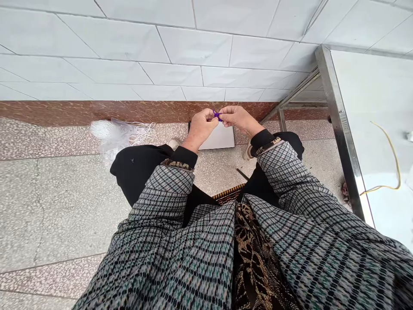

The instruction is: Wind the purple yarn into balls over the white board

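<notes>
Closest to me are the checked coat sleeves, with black trousers under them. Out in front, the left hand and the right hand are both closed, pinching a purple twist of cord between them. The cord sits right in the middle, with neither hand nearer, and it is too small for me to tell which way its long side runs. Past the hands I see a white card, then a clear plastic bag of white string on the floor. Far right stands a steel bench with a yellow wire on it
</notes>
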Action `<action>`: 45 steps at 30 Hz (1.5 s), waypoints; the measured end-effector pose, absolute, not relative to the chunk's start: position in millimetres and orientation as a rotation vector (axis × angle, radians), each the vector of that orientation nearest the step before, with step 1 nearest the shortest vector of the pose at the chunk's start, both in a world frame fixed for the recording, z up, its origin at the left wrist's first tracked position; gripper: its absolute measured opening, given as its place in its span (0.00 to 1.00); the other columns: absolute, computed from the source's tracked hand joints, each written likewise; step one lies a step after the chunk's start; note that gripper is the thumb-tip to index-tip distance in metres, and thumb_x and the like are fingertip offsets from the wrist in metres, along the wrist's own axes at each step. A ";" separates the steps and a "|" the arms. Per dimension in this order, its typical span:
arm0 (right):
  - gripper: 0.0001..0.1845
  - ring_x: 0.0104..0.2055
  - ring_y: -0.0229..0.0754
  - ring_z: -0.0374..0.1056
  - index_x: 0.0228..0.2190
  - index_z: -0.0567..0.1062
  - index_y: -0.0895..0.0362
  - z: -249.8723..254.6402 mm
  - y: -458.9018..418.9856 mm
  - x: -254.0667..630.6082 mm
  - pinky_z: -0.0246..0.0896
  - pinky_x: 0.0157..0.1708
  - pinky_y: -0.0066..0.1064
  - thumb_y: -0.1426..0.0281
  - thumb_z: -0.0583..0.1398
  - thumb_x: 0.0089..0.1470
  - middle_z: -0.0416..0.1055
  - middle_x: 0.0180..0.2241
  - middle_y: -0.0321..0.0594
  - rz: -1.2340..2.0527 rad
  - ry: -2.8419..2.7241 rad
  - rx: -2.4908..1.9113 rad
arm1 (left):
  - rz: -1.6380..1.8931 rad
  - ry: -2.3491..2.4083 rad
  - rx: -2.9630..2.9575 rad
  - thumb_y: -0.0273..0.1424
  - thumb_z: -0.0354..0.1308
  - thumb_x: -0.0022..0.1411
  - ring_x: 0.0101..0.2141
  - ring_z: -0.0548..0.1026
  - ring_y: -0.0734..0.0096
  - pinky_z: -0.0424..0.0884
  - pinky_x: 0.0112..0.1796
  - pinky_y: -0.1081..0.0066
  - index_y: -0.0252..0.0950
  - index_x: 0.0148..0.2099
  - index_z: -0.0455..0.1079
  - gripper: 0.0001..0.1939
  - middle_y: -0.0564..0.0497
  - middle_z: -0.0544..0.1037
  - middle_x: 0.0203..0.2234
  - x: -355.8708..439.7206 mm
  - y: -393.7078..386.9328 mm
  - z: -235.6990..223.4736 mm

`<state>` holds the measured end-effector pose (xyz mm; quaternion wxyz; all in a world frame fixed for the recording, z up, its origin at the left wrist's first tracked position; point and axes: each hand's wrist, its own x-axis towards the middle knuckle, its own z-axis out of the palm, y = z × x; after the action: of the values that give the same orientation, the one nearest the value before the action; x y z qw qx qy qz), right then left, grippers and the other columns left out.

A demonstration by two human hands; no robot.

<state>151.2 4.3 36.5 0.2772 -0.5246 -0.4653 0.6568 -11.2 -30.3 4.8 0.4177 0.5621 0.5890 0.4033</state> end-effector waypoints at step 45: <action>0.19 0.19 0.32 0.63 0.20 0.78 0.60 33.3 12.6 165.4 0.59 0.20 0.20 0.88 0.71 0.58 0.69 0.15 0.34 1.750 -1.642 -1.683 | 0.641 1.438 1.658 0.26 0.61 0.64 0.32 0.73 0.63 0.69 0.42 0.66 0.38 0.29 0.76 0.10 0.52 0.76 0.24 -21.4 -34.0 8.7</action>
<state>165.4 12.6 33.3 0.1052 -0.5709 -0.5570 0.5939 -21.4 -34.0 8.7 0.4145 0.6599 0.5724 0.2551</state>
